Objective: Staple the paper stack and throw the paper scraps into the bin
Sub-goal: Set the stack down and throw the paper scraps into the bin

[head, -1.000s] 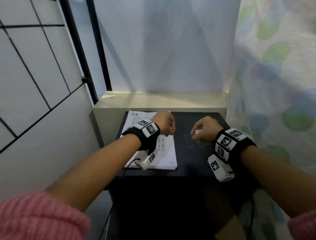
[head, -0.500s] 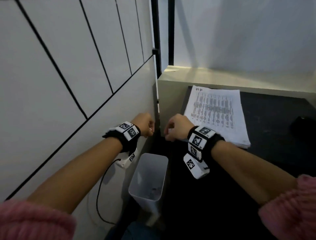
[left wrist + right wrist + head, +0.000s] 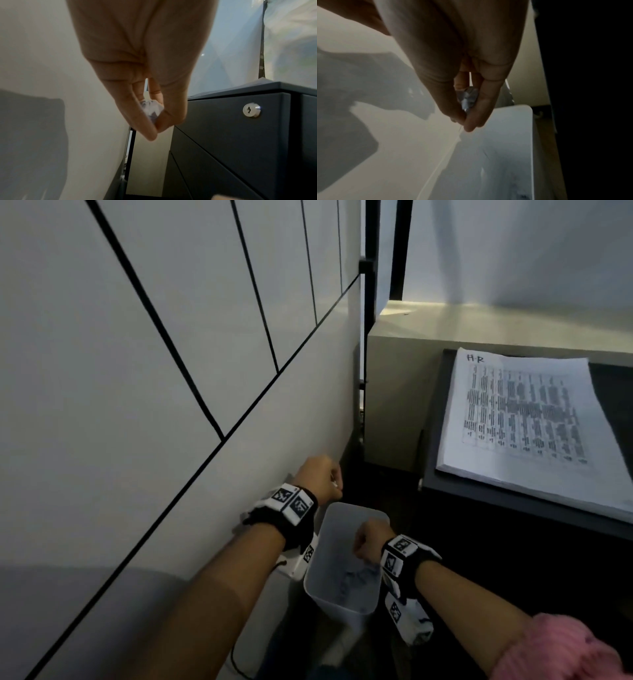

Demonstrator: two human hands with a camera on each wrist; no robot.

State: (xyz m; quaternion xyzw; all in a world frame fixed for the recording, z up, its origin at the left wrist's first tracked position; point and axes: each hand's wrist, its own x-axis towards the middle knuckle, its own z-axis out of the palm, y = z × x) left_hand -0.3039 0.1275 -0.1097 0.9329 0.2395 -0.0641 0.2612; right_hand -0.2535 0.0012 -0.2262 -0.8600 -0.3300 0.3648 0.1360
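Dark cabinet (image 3: 513,508) on the right, paper stack (image 3: 524,419) lying flat on its top. White bin (image 3: 342,604) on the floor between cabinet and wall, crumpled scraps already at its bottom. Right hand (image 3: 371,541) over the bin opening, fingertips pressed together, pinching a paper scrap (image 3: 468,97). Left hand (image 3: 317,477) just past the bin's far-left rim, thumb and fingers pinching another scrap (image 3: 151,109).

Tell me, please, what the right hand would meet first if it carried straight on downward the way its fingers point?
Most likely the open white bin: the right hand, pinching a paper scrap, hangs over its mouth, so it would probably reach the scraps inside, though depth is unclear.
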